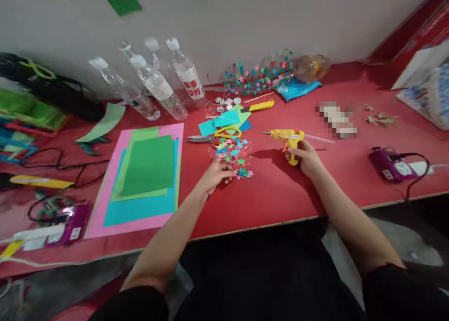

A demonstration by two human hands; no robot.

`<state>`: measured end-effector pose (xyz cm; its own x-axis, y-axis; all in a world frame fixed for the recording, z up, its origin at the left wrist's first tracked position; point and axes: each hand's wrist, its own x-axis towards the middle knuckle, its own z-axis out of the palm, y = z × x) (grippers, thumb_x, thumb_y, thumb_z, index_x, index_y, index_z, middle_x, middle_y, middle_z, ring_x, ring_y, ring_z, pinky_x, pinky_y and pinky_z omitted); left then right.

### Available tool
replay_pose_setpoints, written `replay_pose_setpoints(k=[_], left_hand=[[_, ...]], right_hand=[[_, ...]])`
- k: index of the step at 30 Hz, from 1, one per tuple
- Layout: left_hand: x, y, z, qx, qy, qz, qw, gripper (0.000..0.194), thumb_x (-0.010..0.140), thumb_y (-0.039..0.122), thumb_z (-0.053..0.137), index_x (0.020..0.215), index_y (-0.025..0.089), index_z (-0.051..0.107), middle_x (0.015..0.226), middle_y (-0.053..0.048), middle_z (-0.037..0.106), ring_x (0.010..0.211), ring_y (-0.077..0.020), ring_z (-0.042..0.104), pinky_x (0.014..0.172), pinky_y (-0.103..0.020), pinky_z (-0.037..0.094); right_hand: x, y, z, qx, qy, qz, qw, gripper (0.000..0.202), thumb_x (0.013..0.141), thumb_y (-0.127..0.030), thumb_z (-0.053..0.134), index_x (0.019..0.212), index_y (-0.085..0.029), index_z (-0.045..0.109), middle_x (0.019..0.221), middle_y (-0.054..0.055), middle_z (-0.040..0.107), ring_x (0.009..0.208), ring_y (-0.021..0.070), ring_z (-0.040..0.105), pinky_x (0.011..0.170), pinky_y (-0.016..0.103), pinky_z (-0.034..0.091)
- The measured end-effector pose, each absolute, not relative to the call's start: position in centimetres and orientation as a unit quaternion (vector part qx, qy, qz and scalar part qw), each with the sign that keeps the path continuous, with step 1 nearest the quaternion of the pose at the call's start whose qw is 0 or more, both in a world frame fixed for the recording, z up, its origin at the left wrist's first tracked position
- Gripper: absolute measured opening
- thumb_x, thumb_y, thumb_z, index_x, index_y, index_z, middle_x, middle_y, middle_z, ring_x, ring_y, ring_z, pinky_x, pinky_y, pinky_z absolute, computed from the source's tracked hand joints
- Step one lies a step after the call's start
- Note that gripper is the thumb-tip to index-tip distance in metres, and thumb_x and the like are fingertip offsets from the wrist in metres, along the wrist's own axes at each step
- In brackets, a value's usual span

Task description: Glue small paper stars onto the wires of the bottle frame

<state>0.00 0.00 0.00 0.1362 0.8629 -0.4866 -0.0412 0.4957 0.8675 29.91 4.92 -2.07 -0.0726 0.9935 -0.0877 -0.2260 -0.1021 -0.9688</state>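
Observation:
My left hand (215, 175) is closed on the near left side of a clear plastic piece covered with colourful paper stars (234, 153), which rests on the red table. It looks like a cut section of bottle, though its exact shape is hard to make out. My right hand (306, 158) is wrapped round the handle of a yellow glue gun (285, 135). The nozzle points left, above the starred piece's right side and apart from it, and a clear glue stick (319, 139) sticks out the back. Just behind the starred piece lie yellow-handled scissors (212, 136).
Several plastic bottles (161, 92) stand at the back left. Stacked coloured sheets (147, 167) lie left of my hand. Behind the scissors are paper scraps (224, 120) and a yellow cutter (261, 106). More star-covered plastic (257, 78) lies by the wall. Purple boxes with cables (393, 164) flank the table.

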Motion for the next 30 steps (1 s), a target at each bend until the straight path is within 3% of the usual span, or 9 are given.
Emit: replay_pose_setpoints(k=[7,18,30], left_hand=[[1.6,0.8,-0.6,0.369,0.55,0.367,0.653,0.058,0.065,0.007,0.072,0.115,0.017,0.047,0.062,0.007,0.058,0.047,-0.0063,0.052,0.045,-0.019,0.034],[2.6,3.3,-1.6,0.376,0.557,0.373,0.64,0.055,0.061,0.006,0.075,0.105,0.017,0.044,0.063,0.008,0.058,0.045,-0.0063,0.053,0.043,-0.019,0.037],[-0.4,2.1,-0.4,0.412,0.556,0.351,0.631,0.062,0.058,0.012,0.078,0.113,0.018,0.048,0.065,0.006,0.061,0.045,-0.0072,0.052,0.045,-0.02,0.038]], right_hand=[[29.9,4.9,-2.0,-0.454,-0.428,0.59,0.513,0.032,0.063,-0.028,0.077,0.089,-0.022,0.06,0.074,-0.003,0.063,0.053,0.0102,0.055,0.052,0.027,0.041],[29.7,4.8,-2.0,-0.469,-0.421,0.59,0.505,0.036,0.062,-0.029,0.079,0.089,-0.023,0.056,0.076,-0.004,0.063,0.053,0.0101,0.056,0.053,0.027,0.045],[29.7,5.2,-1.2,-0.513,-0.376,0.582,0.507,0.039,0.058,-0.031,0.08,0.089,-0.021,0.059,0.074,-0.003,0.065,0.054,0.0105,0.058,0.054,0.026,0.047]])
